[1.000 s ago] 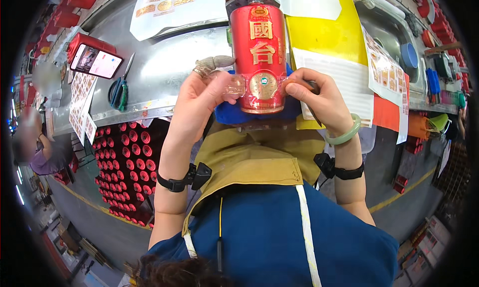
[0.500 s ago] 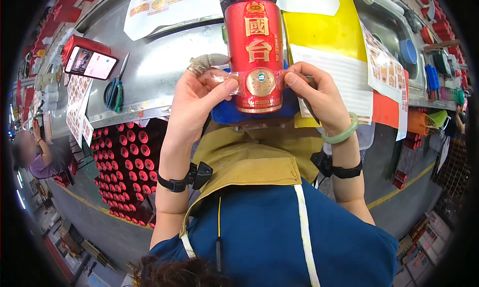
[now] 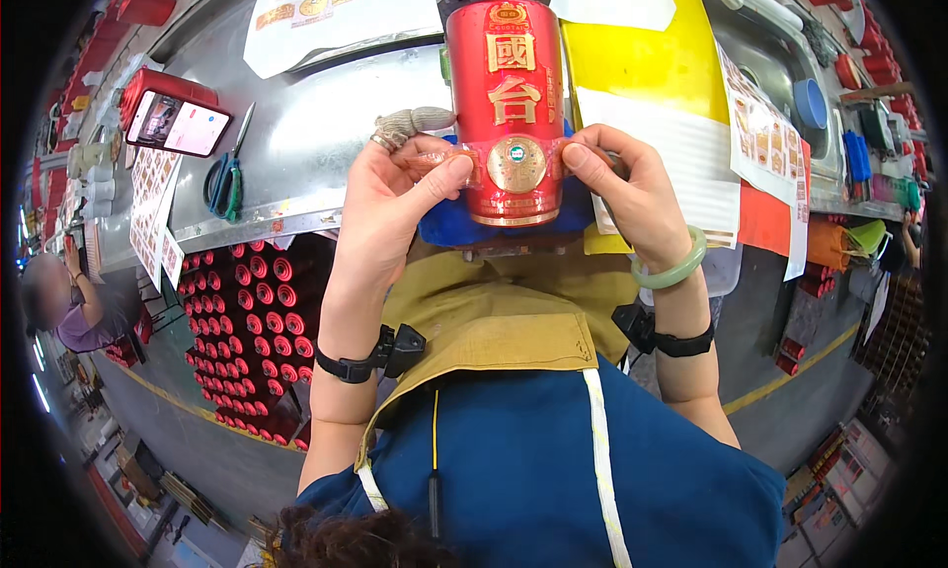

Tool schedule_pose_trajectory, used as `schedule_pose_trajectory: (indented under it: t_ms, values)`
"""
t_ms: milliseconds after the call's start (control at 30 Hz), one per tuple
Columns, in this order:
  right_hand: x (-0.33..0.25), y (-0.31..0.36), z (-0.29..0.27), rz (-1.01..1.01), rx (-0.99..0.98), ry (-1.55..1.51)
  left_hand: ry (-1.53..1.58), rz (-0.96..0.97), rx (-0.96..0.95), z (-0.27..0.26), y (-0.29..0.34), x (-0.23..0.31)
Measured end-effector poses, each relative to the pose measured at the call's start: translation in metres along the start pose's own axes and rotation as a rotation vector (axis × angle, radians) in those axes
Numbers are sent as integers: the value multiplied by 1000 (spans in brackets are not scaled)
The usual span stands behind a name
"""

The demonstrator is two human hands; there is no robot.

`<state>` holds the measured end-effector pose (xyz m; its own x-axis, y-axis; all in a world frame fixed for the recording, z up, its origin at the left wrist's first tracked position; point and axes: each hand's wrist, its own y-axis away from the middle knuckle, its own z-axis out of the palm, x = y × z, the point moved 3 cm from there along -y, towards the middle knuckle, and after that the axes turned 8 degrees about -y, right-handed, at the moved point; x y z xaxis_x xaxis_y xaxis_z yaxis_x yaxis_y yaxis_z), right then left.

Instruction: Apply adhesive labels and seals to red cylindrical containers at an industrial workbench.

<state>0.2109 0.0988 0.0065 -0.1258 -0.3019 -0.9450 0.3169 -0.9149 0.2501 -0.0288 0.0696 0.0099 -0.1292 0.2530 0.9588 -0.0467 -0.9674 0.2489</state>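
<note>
Red cylindrical gold-lettered bottle [image 3: 509,84] over blue plastic support [image 3: 449,228] | our left hand [image 3: 387,195], right hand [image 3: 632,188] pinch clear plastic film [image 3: 446,159] across it | we should keep film taut, level, smoothing outward

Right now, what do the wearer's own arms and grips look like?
Forearms bare, each with a black strap and boxy black module: left strap, left module, right strap, right module. Left grip: grey-beige ribbed finger covering. Right grip: no glove visible; smooth, pale-green round bangle at the wrist.
</note>
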Motion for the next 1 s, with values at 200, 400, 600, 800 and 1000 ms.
schedule_pose_trajectory:
  t_ms: [200,400,600,800,1000]
  values:
    - [-2,0,1,12,5,1,20,-3,-5,-2,0,-1]
    - [-2,0,0,20,-4,-7,10,-5,0,-1,1,1]
    - [-1,-1,-1,24,-13,-20,15,-6,7,0,1,1]
    - [0,-1,-2,25,-7,-29,-3,-3,9,0,2,3]
    - [0,-2,-2,29,-6,-25,-1,-2,2,-1,1,2]
